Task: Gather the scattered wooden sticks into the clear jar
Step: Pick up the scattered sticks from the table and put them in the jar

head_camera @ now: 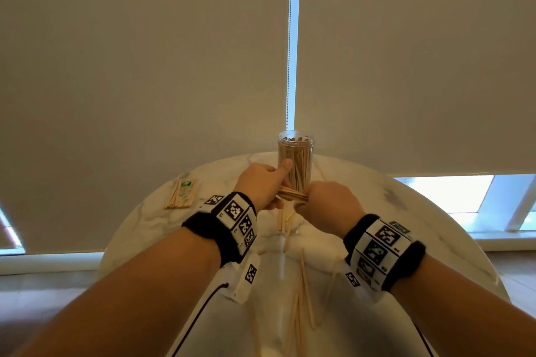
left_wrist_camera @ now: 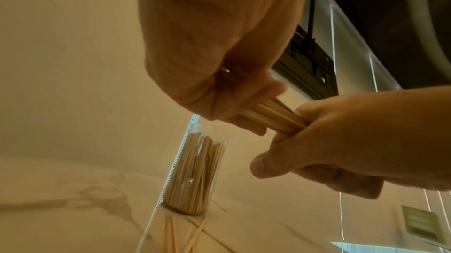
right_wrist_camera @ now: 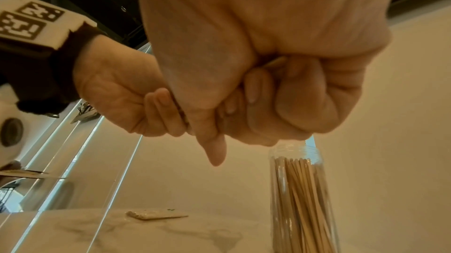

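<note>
A clear jar (head_camera: 295, 159) (left_wrist_camera: 195, 176) (right_wrist_camera: 302, 199) packed with upright wooden sticks stands at the far side of the round marble table (head_camera: 406, 211). Just in front of it both hands hold one bundle of sticks (head_camera: 293, 193) (left_wrist_camera: 275, 116) lying level between them. My left hand (head_camera: 262, 187) (left_wrist_camera: 219, 91) grips the bundle's left end, thumb raised toward the jar. My right hand (head_camera: 327, 203) (right_wrist_camera: 268, 91) is curled round the right end. More loose sticks (head_camera: 304, 293) lie scattered on the table between my forearms.
A packet of sticks in a clear wrapper (head_camera: 181, 193) (right_wrist_camera: 156, 214) lies at the table's left side. A closed roller blind (head_camera: 145, 66) hangs right behind the table, with a bead chain (head_camera: 288, 52) above the jar. The table's edge curves off to the right.
</note>
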